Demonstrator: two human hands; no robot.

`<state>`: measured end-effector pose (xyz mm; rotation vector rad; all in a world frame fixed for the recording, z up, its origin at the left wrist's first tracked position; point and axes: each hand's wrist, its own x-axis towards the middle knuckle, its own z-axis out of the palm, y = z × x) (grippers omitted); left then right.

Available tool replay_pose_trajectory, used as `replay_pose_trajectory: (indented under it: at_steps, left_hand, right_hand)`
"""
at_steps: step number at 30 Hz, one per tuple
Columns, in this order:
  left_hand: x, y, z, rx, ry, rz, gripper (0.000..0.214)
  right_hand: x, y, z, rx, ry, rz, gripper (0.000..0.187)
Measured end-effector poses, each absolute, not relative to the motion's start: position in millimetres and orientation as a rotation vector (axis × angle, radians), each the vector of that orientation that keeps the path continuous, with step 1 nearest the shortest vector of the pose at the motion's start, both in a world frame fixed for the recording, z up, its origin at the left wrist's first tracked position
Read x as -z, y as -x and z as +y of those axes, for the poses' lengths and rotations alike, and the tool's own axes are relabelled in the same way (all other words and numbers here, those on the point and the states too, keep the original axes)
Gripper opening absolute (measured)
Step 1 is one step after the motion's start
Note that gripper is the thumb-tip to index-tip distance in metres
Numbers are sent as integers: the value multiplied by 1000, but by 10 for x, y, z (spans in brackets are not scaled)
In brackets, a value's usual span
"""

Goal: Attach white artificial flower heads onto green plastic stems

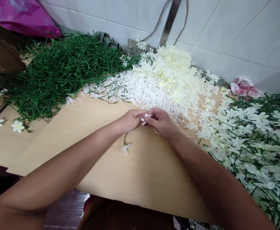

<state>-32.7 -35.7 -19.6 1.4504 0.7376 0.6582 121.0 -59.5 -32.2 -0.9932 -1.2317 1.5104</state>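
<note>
My left hand (130,120) and my right hand (162,121) meet over the cardboard, fingers pinched together. Between their fingertips is a small white artificial flower (146,118), its petals pressed by my right thumb. A green stem (124,138) emerges below my left hand, which is closed around the rest of it. At that stem's lower end hangs another white blossom (125,149). How the flower joins the stem is hidden by my fingers. Just beyond my hands lies a heap of thin white plastic stamens (140,89).
Green plastic stems (70,64) are piled at the back left. Loose cream petals (173,73) are heaped at the back, near the tiled wall (209,32). Assembled flower sprays (254,137) cover the right side. Two blossoms (18,126) lie at the left on the cardboard (111,175).
</note>
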Motion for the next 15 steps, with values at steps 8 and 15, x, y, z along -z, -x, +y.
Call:
replay_pose_trajectory:
  at_steps: [8,15]
  left_hand:
    - [191,318,-334,-660,-1398,732,28]
    - [234,293,-269,-700,-1261,727,41]
  right_hand:
    - [324,-1178,-560,-1313,1092,-1333,41]
    - [-73,-1365,-592,-1217,1243,-1405,38]
